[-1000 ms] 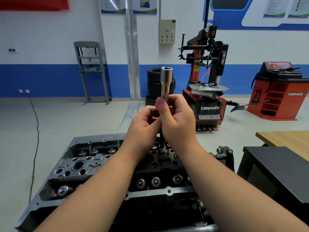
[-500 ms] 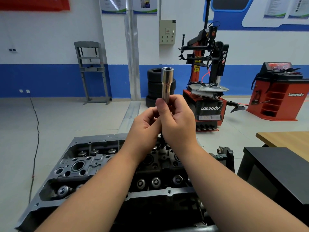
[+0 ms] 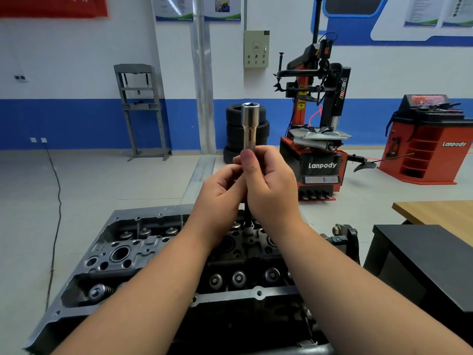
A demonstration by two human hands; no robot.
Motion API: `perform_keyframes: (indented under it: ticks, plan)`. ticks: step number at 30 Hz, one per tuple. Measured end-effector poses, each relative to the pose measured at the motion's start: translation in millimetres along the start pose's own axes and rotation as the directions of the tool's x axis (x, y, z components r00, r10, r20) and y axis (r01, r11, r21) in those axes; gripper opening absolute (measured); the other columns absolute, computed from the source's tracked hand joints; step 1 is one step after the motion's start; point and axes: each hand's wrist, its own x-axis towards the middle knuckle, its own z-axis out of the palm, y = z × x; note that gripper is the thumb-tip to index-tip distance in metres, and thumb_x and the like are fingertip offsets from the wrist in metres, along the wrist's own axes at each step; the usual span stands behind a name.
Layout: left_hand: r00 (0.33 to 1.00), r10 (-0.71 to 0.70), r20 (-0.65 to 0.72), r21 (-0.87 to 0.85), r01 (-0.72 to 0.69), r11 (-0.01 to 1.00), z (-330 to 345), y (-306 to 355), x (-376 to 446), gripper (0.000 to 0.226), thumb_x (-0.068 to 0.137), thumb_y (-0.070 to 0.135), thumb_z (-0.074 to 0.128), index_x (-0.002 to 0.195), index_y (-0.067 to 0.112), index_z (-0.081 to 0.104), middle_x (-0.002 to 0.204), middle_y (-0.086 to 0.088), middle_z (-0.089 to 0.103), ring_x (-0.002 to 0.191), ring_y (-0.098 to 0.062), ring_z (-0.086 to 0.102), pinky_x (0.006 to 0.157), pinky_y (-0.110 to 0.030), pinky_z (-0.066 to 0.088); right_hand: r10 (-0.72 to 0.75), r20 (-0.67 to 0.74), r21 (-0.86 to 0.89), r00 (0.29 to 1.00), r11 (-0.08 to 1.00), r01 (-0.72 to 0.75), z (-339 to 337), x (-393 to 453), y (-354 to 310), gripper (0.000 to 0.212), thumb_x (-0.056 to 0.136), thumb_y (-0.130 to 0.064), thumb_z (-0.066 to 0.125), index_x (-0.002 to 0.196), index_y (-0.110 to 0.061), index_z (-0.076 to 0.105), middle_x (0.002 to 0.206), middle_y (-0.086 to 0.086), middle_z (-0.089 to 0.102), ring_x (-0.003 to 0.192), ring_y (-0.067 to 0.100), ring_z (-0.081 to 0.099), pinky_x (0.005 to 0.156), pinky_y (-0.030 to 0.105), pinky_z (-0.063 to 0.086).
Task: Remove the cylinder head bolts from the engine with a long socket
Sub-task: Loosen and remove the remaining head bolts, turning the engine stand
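A long chrome socket (image 3: 250, 125) stands upright above the engine's cylinder head (image 3: 120, 254), its open end up. My right hand (image 3: 268, 185) grips its lower part, thumb along the front. My left hand (image 3: 221, 192) is curled against it from the left, holding the same shaft. Below my hands a thin dark shaft (image 3: 247, 213) runs down into a bolt hole (image 3: 248, 230) in the head. The bolt itself is hidden by my hands. Valve springs (image 3: 239, 278) line the head.
A black bench (image 3: 422, 254) and a wooden tabletop (image 3: 440, 212) stand to the right of the engine. Farther back are a red tyre changer (image 3: 317, 139), stacked tyres (image 3: 233, 131), a wheel balancer (image 3: 430, 147) and a grey press frame (image 3: 140, 108).
Both hands have shifted very slightly upward with the socket. Nothing else has moved.
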Motion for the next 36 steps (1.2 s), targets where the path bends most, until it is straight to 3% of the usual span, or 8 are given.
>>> perform_keyframes:
  ticks: [4, 8, 10, 13, 17, 25, 32, 36]
  plan:
    - [0.999, -0.027, 0.041, -0.013, 0.027, 1.0, 3.0, 3.5, -1.4, 0.032, 0.107, 0.042, 0.049, 0.097, 0.034, 0.078, 0.089, 0.005, 0.077, 0.084, -0.009, 0.073, 0.069, -0.022, 0.056, 0.013, 0.002, -0.015, 1.0, 1.0, -0.013, -0.6, 1.4, 2.9, 0.03, 0.104, -0.03, 0.049, 0.1, -0.008, 0.068, 0.084, -0.014, 0.068, 0.08, -0.002, 0.065, 0.067, 0.007, 0.045]
    - [1.0, 0.014, -0.011, 0.023, -0.013, 1.0, -0.8, 1.0, 0.0, 0.018, 0.103, 0.035, 0.063, 0.104, 0.025, 0.077, 0.098, -0.003, 0.078, 0.093, -0.02, 0.075, 0.077, -0.032, 0.062, 0.028, 0.003, 0.01, 1.0, 1.0, -0.028, -0.8, 1.0, -1.2, 0.004, 0.097, -0.036, 0.06, 0.097, -0.032, 0.058, 0.082, -0.014, 0.066, 0.078, -0.002, 0.065, 0.067, 0.009, 0.047]
    - [0.999, 0.016, -0.046, 0.032, -0.014, 0.999, -1.9, 0.5, 0.5, 0.012, 0.098, 0.035, 0.068, 0.101, 0.025, 0.075, 0.096, -0.003, 0.078, 0.09, -0.02, 0.075, 0.076, -0.031, 0.063, -0.005, -0.018, -0.013, 1.0, 1.0, 0.005, -0.7, 0.0, -2.6, 0.011, 0.096, -0.034, 0.063, 0.093, -0.036, 0.052, 0.081, -0.013, 0.065, 0.076, -0.003, 0.064, 0.065, 0.008, 0.045]
    - [1.0, -0.011, -0.006, 0.009, 0.011, 1.0, 1.4, 1.8, -0.8, 0.017, 0.104, 0.034, 0.06, 0.1, 0.033, 0.076, 0.096, 0.001, 0.078, 0.089, -0.014, 0.075, 0.074, -0.025, 0.06, -0.004, -0.011, -0.022, 1.0, 1.0, 0.003, 0.2, -0.2, -1.3, 0.009, 0.098, -0.033, 0.056, 0.093, -0.026, 0.057, 0.087, -0.005, 0.07, 0.08, 0.002, 0.065, 0.066, 0.007, 0.045]
    - [0.997, -0.052, 0.059, -0.029, 0.054, 0.998, 4.7, 3.8, -2.6, 0.031, 0.111, 0.033, 0.044, 0.107, 0.031, 0.076, 0.101, 0.001, 0.079, 0.094, -0.013, 0.075, 0.074, -0.023, 0.058, 0.019, -0.006, -0.018, 1.0, 1.0, -0.019, 0.2, 0.9, 2.2, 0.024, 0.102, -0.033, 0.049, 0.1, -0.015, 0.065, 0.089, -0.011, 0.069, 0.082, -0.004, 0.065, 0.067, 0.005, 0.045]
    - [1.0, 0.012, -0.008, 0.033, -0.012, 0.999, -0.7, -1.8, 0.9, 0.016, 0.102, 0.03, 0.065, 0.109, 0.023, 0.077, 0.101, -0.005, 0.079, 0.094, -0.028, 0.074, 0.08, -0.037, 0.062, -0.022, -0.049, -0.029, 0.999, 0.999, 0.02, -0.3, 0.3, -0.1, 0.007, 0.096, -0.033, 0.062, 0.093, -0.032, 0.056, 0.077, -0.015, 0.063, 0.074, -0.003, 0.062, 0.065, 0.007, 0.043]
    - [0.997, -0.056, 0.058, -0.033, 0.058, 0.998, 2.5, 3.4, -1.3, 0.032, 0.106, 0.041, 0.05, 0.111, 0.02, 0.074, 0.094, 0.001, 0.078, 0.088, -0.012, 0.075, 0.07, -0.022, 0.057, 0.03, 0.033, 0.011, 0.999, 0.999, -0.031, 2.1, 1.4, 0.6, 0.023, 0.102, -0.037, 0.049, 0.097, -0.022, 0.065, 0.086, -0.005, 0.069, 0.08, 0.005, 0.064, 0.068, 0.012, 0.047]
    - [1.0, -0.006, 0.011, 0.053, 0.005, 0.999, -0.5, 0.7, 0.3, 0.018, 0.104, 0.031, 0.061, 0.112, 0.022, 0.075, 0.101, -0.003, 0.078, 0.094, -0.022, 0.075, 0.074, -0.039, 0.064, 0.034, 0.017, 0.025, 0.999, 0.999, -0.035, 0.9, 1.8, 0.6, 0.003, 0.097, -0.038, 0.058, 0.096, -0.035, 0.057, 0.085, -0.021, 0.067, 0.079, -0.001, 0.063, 0.069, 0.012, 0.047]
